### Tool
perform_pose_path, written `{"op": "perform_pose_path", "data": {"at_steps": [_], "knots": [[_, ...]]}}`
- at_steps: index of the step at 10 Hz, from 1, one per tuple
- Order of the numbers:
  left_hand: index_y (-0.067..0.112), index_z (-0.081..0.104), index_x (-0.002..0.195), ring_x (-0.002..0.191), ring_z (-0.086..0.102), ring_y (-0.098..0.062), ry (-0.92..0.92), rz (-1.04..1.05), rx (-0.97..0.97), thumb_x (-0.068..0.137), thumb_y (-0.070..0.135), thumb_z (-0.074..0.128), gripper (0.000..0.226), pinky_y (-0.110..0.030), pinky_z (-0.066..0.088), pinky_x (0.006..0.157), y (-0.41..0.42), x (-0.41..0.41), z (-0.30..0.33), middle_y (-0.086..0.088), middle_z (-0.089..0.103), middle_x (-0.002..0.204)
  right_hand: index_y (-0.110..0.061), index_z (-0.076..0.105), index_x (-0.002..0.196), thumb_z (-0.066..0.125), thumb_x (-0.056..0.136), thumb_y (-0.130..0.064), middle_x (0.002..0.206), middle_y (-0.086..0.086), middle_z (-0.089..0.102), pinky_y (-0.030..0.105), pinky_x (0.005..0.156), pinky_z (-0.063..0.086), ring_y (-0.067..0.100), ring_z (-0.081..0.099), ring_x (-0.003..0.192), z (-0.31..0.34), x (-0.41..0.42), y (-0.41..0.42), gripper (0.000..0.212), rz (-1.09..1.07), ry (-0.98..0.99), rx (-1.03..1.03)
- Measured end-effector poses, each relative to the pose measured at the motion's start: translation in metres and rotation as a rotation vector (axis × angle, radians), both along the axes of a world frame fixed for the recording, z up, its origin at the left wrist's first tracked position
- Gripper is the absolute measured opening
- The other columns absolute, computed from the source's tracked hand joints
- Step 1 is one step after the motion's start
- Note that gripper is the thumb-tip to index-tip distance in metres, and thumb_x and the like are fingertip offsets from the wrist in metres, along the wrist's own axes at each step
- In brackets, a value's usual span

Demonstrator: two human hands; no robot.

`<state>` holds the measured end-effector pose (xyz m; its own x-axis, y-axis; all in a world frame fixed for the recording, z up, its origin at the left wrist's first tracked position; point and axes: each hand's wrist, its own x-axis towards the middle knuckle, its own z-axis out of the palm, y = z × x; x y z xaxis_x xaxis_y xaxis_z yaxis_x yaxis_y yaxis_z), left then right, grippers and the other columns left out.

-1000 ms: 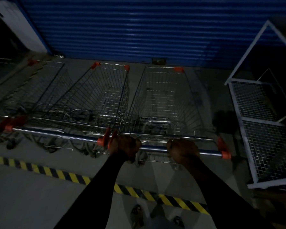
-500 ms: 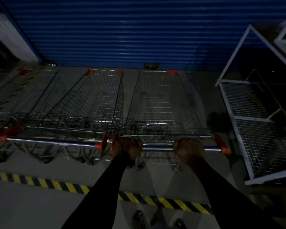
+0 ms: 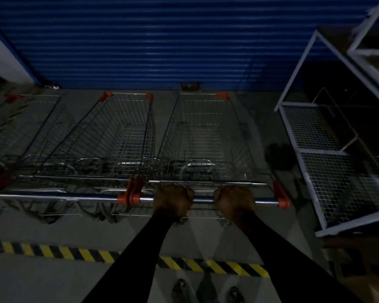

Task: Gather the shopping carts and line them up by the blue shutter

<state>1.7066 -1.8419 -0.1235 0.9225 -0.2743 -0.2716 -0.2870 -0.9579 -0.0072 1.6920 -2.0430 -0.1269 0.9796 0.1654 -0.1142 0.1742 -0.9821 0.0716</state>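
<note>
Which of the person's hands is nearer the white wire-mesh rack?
Right. The right hand grips the cart handle toward the white wire-mesh rack; the left hand grips farther away.

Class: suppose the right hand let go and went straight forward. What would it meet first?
Probably the wire rear panel of the cart just beyond the handle bar that the right hand grips; depth is uncertain.

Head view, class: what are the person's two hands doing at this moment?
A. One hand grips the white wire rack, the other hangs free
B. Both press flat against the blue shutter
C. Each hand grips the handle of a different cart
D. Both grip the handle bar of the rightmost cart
D: the left hand and right hand both curl round the handle bar of the rightmost cart, between its orange end caps.
</note>
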Motion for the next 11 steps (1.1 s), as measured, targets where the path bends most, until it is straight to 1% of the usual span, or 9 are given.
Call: {"op": "perform_pose_path", "data": {"at_steps": [1, 2, 4, 5, 6, 7, 9, 10, 11], "knots": [[0.009, 0.067, 0.085, 0.049, 0.063, -0.034, -0.007, -0.018, 0.024, 0.066, 0.019, 0.063, 0.022, -0.044, 0.052, 0.053, 0.003, 0.001, 0.003, -0.013, 0.064, 0.059, -0.016, 0.068, 0.101, 0.012, 0.087, -0.033, 0.097, 0.012, 0.072, 0.041, 0.076, 0.049, 0.036, 0.068, 0.09, 0.003, 0.007, -0.002, 0.06, 0.056, 0.011, -0.005], [0.017, 0.063, 0.081, 0.052, 0.063, -0.032, 0.053, 0.121, -0.093, 0.085, 0.027, 0.04, 0.026, -0.042, 0.051, 0.055, 0.001, 0.001, 0.006, -0.011, 0.065, 0.061, -0.017, 0.056, 0.123, 0.029, 0.1, -0.031, 0.116, 0.009, 0.068, 0.042, 0.085, 0.049, 0.034, 0.065, 0.105, 0.01, 0.01, -0.009, 0.038, 0.119, 0.068, -0.063], [0.014, 0.072, 0.091, 0.045, 0.061, -0.034, -0.053, -0.007, 0.001, 0.065, 0.025, 0.078, 0.029, -0.042, 0.051, 0.047, 0.009, 0.002, -0.013, -0.008, 0.064, 0.058, -0.017, 0.053, 0.123, 0.034, 0.102, -0.03, 0.118, 0.008, 0.066, 0.043, 0.086, 0.05, 0.032, 0.063, 0.107, 0.013, 0.001, -0.011, 0.031, 0.124, 0.109, -0.092], [0.013, 0.071, 0.091, 0.047, 0.063, -0.035, -0.062, -0.016, 0.04, 0.063, 0.026, 0.082, 0.032, -0.043, 0.053, 0.047, 0.009, -0.002, -0.008, -0.009, 0.066, 0.061, -0.017, 0.053, 0.123, 0.034, 0.101, -0.03, 0.118, 0.008, 0.066, 0.043, 0.085, 0.05, 0.033, 0.063, 0.106, 0.015, -0.007, -0.009, 0.031, 0.137, 0.092, -0.099], [0.016, 0.065, 0.107, 0.086, 0.07, -0.038, -0.114, -0.092, 0.097, 0.096, 0.033, 0.05, 0.024, -0.042, 0.054, 0.074, 0.006, -0.019, 0.01, -0.011, 0.074, 0.096, -0.018, 0.06, 0.116, 0.029, 0.101, -0.034, 0.118, 0.008, 0.068, 0.039, 0.087, 0.047, 0.031, 0.063, 0.109, 0.013, -0.016, -0.006, 0.038, 0.083, 0.083, -0.067], [0.02, 0.063, 0.114, 0.106, 0.066, -0.033, -0.196, -0.069, -0.061, 0.104, 0.035, 0.032, 0.036, -0.036, 0.047, 0.083, 0.008, -0.02, 0.01, -0.007, 0.07, 0.115, -0.021, 0.065, 0.109, 0.02, 0.097, -0.044, 0.118, 0.006, 0.069, 0.038, 0.09, 0.046, 0.029, 0.063, 0.11, 0.01, -0.014, -0.007, 0.051, -0.085, 0.1, 0.102], [0.028, 0.067, 0.084, 0.095, 0.065, -0.02, 0.069, 0.333, -0.876, 0.099, 0.033, 0.052, 0.022, -0.025, 0.037, 0.075, 0.016, -0.019, 0.026, 0.006, 0.067, 0.088, -0.022, 0.062, 0.078, 0.048, 0.096, -0.029, 0.087, 0.0, 0.067, 0.027, 0.078, 0.044, 0.025, 0.062, 0.091, 0.018, -0.02, 0.013, 0.024, -0.416, -0.005, 0.955], [0.035, 0.063, 0.081, 0.082, 0.06, 0.003, -0.011, 0.334, -1.191, 0.098, 0.017, 0.056, 0.026, -0.021, 0.039, 0.076, 0.018, -0.028, 0.057, 0.014, 0.065, 0.087, -0.026, 0.064, 0.085, 0.057, 0.093, -0.013, 0.089, -0.004, 0.066, 0.025, 0.085, 0.046, 0.016, 0.062, 0.091, 0.031, -0.033, 0.034, 0.017, -0.401, -0.23, 1.252], [0.031, 0.065, 0.089, 0.08, 0.057, 0.013, -0.084, 0.312, -1.388, 0.099, 0.014, 0.057, 0.021, -0.014, 0.042, 0.076, 0.016, -0.04, 0.091, 0.014, 0.066, 0.092, -0.022, 0.065, 0.09, 0.057, 0.091, -0.017, 0.095, 0.0, 0.067, 0.027, 0.087, 0.045, 0.014, 0.062, 0.093, 0.05, -0.041, 0.046, 0.009, -0.351, -0.355, 1.337]]}}
